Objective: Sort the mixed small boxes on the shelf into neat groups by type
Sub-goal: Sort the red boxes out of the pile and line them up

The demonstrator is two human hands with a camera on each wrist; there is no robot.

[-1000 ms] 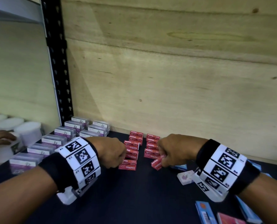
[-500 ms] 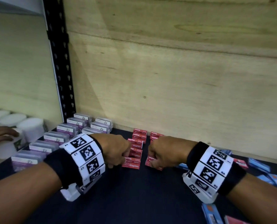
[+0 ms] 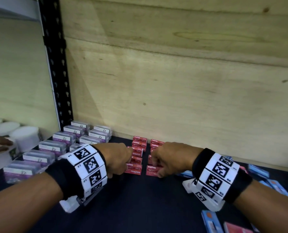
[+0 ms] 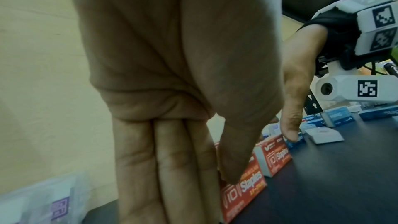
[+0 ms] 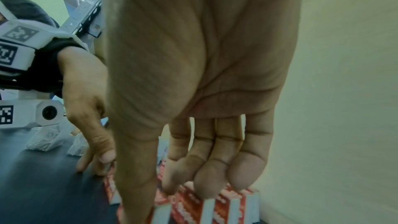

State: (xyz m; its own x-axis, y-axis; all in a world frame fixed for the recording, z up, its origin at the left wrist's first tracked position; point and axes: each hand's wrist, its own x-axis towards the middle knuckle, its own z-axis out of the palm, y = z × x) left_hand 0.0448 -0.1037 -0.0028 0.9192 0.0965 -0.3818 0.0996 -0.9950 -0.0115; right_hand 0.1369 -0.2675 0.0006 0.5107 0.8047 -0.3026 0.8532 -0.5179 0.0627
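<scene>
A dark shelf (image 3: 140, 207) ran back to a plywood wall (image 3: 173, 81), and a black upright post (image 3: 55, 64) stood at its left rear corner. Left of the red staple boxes (image 3: 138, 154), clear purple-labelled boxes (image 3: 52, 147) already lay in tidy rows. The red staple boxes themselves sat in two short columns near the wall, at the middle of the shelf.

To the right of the red boxes, blue boxes (image 3: 257, 171) lay scattered, along with a small white box (image 4: 324, 135). By that measure the sorting looked roughly half done, with the blue group still to form.

The left hand (image 3: 118, 157) touched the left column of red boxes, its grip released, fingers (image 4: 163, 168) straight and together. The right hand (image 3: 168, 158) rested on the right column, fingers (image 5: 215, 168) loosely curved, thumb alongside a box; whether it pinched one could not be told.

Bare shelf lay in front of the red boxes, leaving room to work.
</scene>
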